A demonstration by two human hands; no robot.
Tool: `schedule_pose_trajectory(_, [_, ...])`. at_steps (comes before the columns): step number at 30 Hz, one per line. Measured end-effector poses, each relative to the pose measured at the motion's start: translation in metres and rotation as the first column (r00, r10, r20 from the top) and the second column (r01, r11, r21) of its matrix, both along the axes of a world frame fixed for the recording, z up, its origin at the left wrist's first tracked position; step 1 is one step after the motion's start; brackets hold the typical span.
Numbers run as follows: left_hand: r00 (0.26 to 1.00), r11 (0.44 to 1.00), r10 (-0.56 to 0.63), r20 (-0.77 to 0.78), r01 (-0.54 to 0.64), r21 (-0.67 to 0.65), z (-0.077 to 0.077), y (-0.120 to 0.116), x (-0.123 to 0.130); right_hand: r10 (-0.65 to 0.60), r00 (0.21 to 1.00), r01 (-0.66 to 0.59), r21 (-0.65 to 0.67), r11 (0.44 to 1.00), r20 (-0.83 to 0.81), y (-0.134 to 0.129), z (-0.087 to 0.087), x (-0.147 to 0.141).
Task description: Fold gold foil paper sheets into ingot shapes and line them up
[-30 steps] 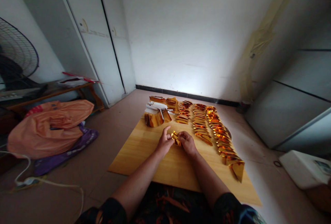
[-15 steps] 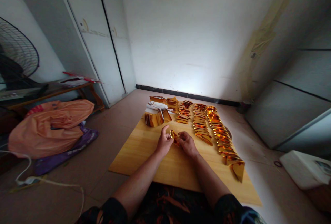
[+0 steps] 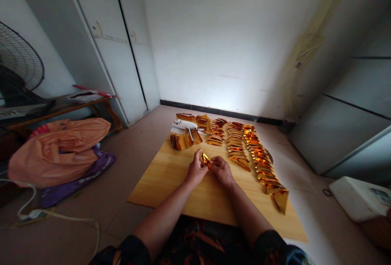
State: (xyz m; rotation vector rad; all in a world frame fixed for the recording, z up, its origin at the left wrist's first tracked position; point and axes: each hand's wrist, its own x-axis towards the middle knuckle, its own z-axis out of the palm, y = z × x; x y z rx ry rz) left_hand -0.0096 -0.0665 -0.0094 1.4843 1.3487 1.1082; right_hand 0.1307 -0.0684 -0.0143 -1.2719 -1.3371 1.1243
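Between my two hands is a folded piece of shiny gold foil paper [image 3: 205,159], held just above the wooden board [image 3: 165,179]. My left hand [image 3: 196,168] grips its left side, thumb and fingers closed on it. From the right, the fingers of my right hand [image 3: 222,169] pinch its near edge. Beyond my hands lie flat gold foil sheets [image 3: 182,140] in a curved stack. Rows of folded gold foil pieces [image 3: 237,146] run along the board to the right, the outermost row [image 3: 263,163] reaching closest to me.
White paper packaging [image 3: 185,124] lies among the foil sheets at the far left of the board. An orange plastic bag [image 3: 58,151] and a white cable [image 3: 70,218] are on the left, below a fan [image 3: 21,61]. A white box [image 3: 360,197] stands at right.
The foil piece has turned upright and now shows a narrower, pointed shape. Both hands have shifted slightly, the left one a little to the right. The rows on the board are unchanged.
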Motion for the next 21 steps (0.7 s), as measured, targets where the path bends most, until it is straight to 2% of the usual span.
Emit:
schedule_pose_trajectory(4, [0.991,0.997,-0.019,0.130,0.029,-0.071,-0.004,0.004,0.001,-0.013,0.998,0.013,-0.013,1.000,-0.060,0.003,-0.003,-0.001])
schedule_pose_trajectory(9, [0.926,0.980,-0.065,0.371,0.130,-0.153,0.001,0.005,0.001,-0.088,0.987,0.077,-0.080,0.994,-0.134,0.007,0.000,-0.003])
schedule_pose_trajectory(12, [0.902,0.974,-0.082,0.424,0.162,-0.157,0.003,0.005,0.001,-0.113,0.980,0.095,-0.117,0.989,-0.165,0.008,0.002,-0.002])
schedule_pose_trajectory(16, [0.923,0.978,-0.062,0.380,0.132,-0.161,0.003,0.006,0.001,-0.089,0.989,0.074,-0.123,0.990,-0.121,0.006,0.004,-0.002])
schedule_pose_trajectory(21, [0.986,0.989,-0.051,0.161,0.072,-0.126,0.002,0.006,0.001,-0.091,0.993,0.094,-0.040,0.995,0.076,0.004,0.011,-0.002])
